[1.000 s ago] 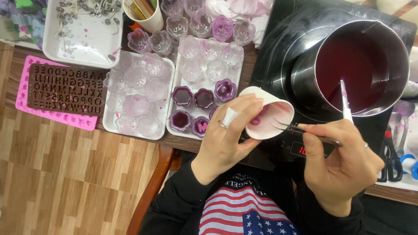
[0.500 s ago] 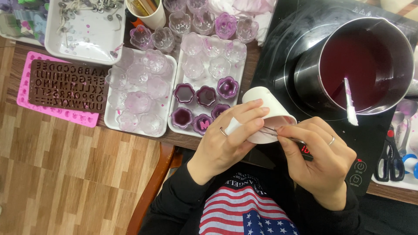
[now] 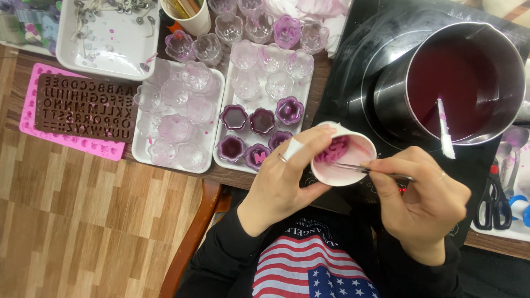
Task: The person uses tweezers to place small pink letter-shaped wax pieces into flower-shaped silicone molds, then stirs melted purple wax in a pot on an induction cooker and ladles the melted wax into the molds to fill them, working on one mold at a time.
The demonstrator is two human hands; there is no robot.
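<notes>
Steel pot [image 3: 464, 83] of dark purple liquid is seated on the black cooktop [image 3: 359, 72]. White paper cup [image 3: 343, 154], pink-stained inside, is held tilted above the surface edge, wrapped in the left hand [image 3: 287, 176]. Thin tweezers [image 3: 375, 172] are pinched by the right hand [image 3: 422, 201], tips inside the cup. Versus earlier, cup is tipped further toward the camera.

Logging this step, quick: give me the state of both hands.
Left hand: closed around a small white paper cup, tilted on its side.
Right hand: closed on thin metal tweezers reaching into the cup.
</notes>
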